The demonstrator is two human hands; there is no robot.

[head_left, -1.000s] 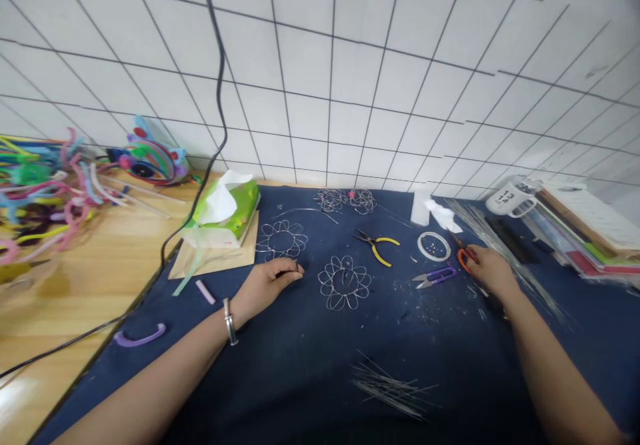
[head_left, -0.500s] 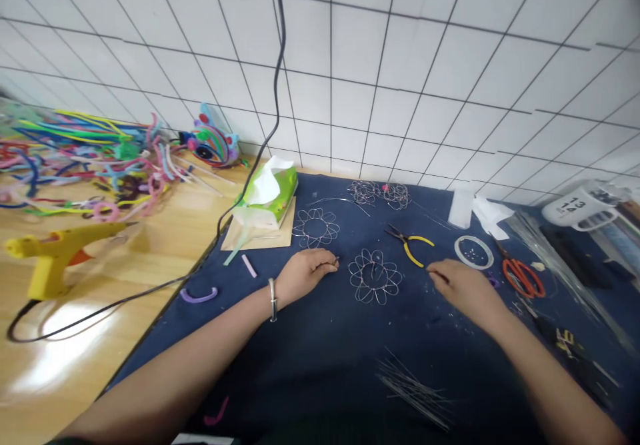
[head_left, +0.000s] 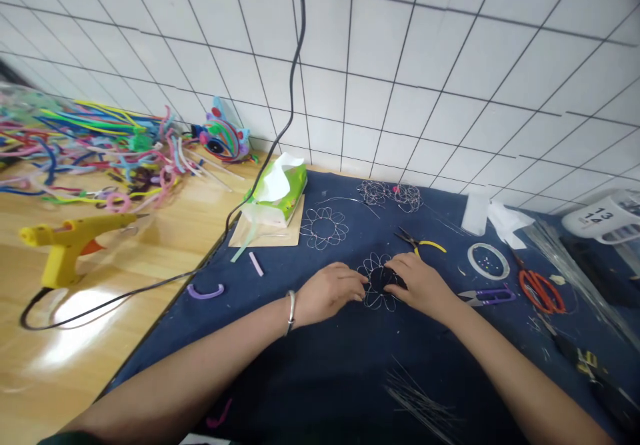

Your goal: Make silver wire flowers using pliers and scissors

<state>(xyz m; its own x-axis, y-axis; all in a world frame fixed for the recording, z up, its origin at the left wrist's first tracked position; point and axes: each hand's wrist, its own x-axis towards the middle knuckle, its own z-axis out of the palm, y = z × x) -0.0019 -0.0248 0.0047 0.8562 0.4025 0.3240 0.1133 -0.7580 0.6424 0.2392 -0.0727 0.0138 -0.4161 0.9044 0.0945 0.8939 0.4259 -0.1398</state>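
Note:
A wire flower (head_left: 379, 300) with looped petals lies on the dark blue cloth between my hands. My left hand (head_left: 336, 293), with a silver bangle at the wrist, has its fingers closed at the flower's left petals. Over the right petals reaches my right hand (head_left: 419, 284), its thumb and fingers apart and covering part of the flower. Just behind that hand lie pliers with yellow handles (head_left: 431, 245), partly hidden. A second wire flower (head_left: 324, 228) rests farther back on the left. Purple-handled snips (head_left: 493, 295) are beside my right forearm.
Loose wire pieces (head_left: 423, 395) lie near the front. Orange-handled scissors (head_left: 540, 292) and a white ring-shaped dish (head_left: 489, 261) sit to the right. A tissue pack (head_left: 280, 188) stands at the back left. A yellow glue gun (head_left: 70, 242) trails its cord across the wooden table.
Both hands have come together at the near wire flower, the left moving right and the right moving left. The purple-handled snips are now uncovered. The view has shifted slightly.

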